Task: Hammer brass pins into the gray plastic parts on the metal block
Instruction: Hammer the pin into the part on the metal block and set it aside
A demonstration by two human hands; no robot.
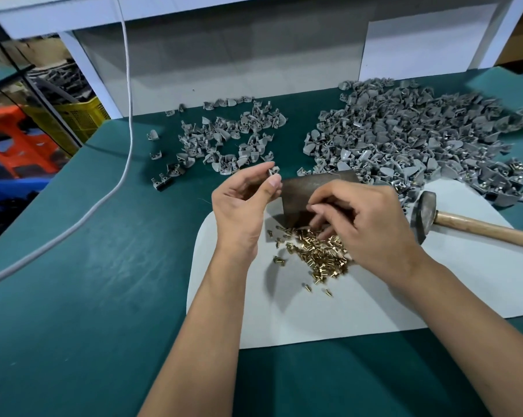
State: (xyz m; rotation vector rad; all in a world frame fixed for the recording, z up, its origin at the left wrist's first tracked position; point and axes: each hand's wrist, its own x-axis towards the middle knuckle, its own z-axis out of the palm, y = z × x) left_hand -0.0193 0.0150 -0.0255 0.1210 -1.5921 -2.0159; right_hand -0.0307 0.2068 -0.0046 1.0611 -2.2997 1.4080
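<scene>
Workbench with green mat (103,296), one station. Item: white sheet (314,320) laid on the mat near the front edge, toward the right. Item: metal block (302,191), dark, standing at the far edge of the sheet, its top bare as far as the hands allow a view. Item: loose heap of brass pins (320,254) on the sheet, just in front of the block. Item: hammer (453,221), wooden handle, lying unheld on the sheet right of the block, head toward the block. Item: small scatter of gray parts (224,139) on the mat behind the block to the left; much larger pile of gray parts (419,139) toward the back right corner, a few at its near right edge showing brass. Item: white cable (128,115) trailing down the left of the mat. Left hand (242,206), raised beside the block's left end, pinches one gray part (273,171) between thumb and forefinger. Right hand (365,227), fingers curled down into the pin heap, seems to be picking out a pin; whether one is already pinched cannot be told. Progress, judged: current piece is at the loading step, with no pin seated, nothing on the block, no blow struck. Which pile holds finished pieces is unclear; many parts apparently remain.
</scene>
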